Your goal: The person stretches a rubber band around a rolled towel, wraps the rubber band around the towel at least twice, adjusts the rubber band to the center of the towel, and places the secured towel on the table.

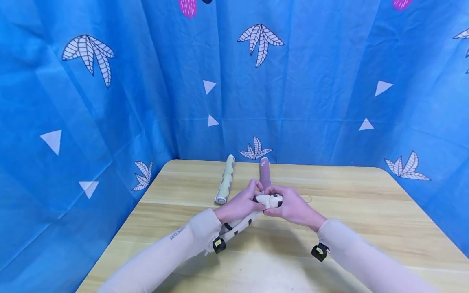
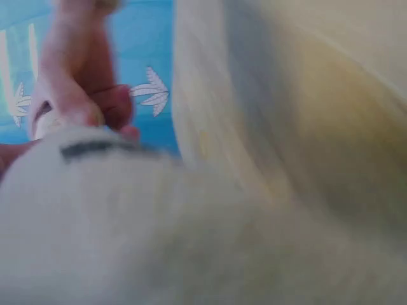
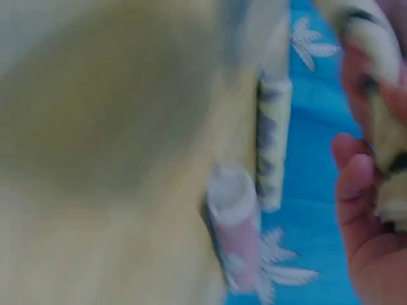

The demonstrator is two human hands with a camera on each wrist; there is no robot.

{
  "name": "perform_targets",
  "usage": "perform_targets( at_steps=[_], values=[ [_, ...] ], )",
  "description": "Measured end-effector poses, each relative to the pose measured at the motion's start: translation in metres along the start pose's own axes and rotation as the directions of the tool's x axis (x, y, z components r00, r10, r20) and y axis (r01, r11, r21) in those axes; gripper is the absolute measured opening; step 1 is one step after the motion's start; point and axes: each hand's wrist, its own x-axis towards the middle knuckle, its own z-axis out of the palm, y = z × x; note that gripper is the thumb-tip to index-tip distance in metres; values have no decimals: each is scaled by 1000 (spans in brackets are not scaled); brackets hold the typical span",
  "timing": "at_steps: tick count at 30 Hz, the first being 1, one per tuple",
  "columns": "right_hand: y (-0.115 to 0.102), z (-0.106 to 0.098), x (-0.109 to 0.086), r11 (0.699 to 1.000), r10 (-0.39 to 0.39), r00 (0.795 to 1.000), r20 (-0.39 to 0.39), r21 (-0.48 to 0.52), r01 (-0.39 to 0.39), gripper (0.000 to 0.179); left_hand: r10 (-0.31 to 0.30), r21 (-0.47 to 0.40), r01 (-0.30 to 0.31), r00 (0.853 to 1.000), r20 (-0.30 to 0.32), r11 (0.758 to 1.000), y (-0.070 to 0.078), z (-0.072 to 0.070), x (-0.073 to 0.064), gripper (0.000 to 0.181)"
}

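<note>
Both hands hold a white cloth with black spots (image 1: 270,201), bunched into a roll above the table. My left hand (image 1: 238,204) pinches it from the left, thumb and fingers curled on it. From the right, my right hand (image 1: 293,206) grips the same end, and the fingertips of the two hands nearly meet. The rest of the cloth hangs down to the left, under the left forearm. In the left wrist view the spotted cloth (image 2: 127,216) fills the lower part, blurred. The right wrist view shows fingers curled around the cloth (image 3: 388,136).
Behind the hands on the wooden table (image 1: 351,203) lie a pale green patterned fabric roll (image 1: 226,179) and a pink one (image 1: 265,173). A thin orange loop (image 1: 310,198) lies just beyond the right hand. A blue printed curtain (image 1: 322,81) stands around the table's back and sides.
</note>
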Motion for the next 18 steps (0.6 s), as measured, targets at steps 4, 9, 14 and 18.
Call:
perform_targets(
  at_steps=[4,9,14,18],
  values=[
    [4,0,-4,997,17,1000,10,78,-18,40,-29,-98,32,999,36,995,-3,-5,2,43],
    [0,-19,-10,987,29,999,-22,157,-25,37,-57,-209,75,994,93,975,-10,-16,4,44],
    [-3,-31,-10,987,-36,999,8,156,34,33,-24,-199,48,992,123,979,-10,-21,7,33],
    [-1,-29,-7,984,-13,999,40,180,5,32,19,-85,-11,996,84,996,-9,-14,6,30]
  ],
)
